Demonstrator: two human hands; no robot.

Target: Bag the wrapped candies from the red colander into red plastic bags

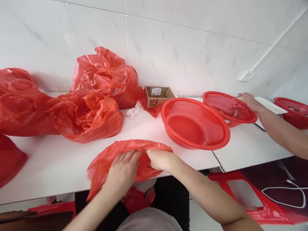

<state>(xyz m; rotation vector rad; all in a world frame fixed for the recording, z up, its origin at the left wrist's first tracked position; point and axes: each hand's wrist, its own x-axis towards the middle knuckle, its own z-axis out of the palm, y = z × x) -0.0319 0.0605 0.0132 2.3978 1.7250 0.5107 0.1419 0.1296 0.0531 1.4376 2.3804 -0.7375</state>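
At the table's (pixel 60 168) front edge I've got the red bag (pixel 104 161), mouth open; L hand (pixel 123 167) is on its rim, pinch or rest, can't tell; R hand (pixel 159 159) is close by, inside, fingers hidden, so grip unknown; I'd judge work's mid-way, b/c bag's not closed yet; other bags (pixel 103 78) sit further L, done or waiting unclear; basin (pixel 186 128) is just R; amt left, can't tell.

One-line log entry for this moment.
left hand: at mouth of red bag | right hand: partly inside bag, fingers hidden | nearest red basket: right of bag | cardboard box: behind bag
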